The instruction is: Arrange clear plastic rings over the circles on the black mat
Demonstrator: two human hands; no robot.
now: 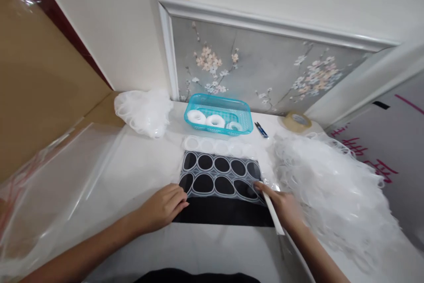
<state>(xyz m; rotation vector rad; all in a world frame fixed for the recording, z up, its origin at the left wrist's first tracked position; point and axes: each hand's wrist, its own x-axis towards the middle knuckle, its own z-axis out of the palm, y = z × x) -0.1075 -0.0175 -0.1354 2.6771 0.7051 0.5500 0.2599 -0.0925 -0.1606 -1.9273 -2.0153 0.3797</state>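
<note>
A translucent plastic sheet with round cut-outs [213, 179] lies over a black mat [221, 212] in front of me. My left hand [165, 207] is closed at the sheet's near left corner, fingertips curled onto its edge. What lies under those fingertips is hidden. On the other side, my right hand [283, 205] is closed around a flat white stick [273, 214], which slants down past the mat's right edge. The fingertips of that hand touch the sheet's right side. Just beyond the sheet runs a row of white plastic rings [221, 146].
Behind the rings stands a blue basket [245, 117] holding white ring stacks. Snips [261, 130] and a tape roll [297, 121] lie to its right. A large heap of translucent plastic scraps [334, 190] fills the right; a smaller scrap bundle [144, 112] and clear plastic bag [62, 177] lie left.
</note>
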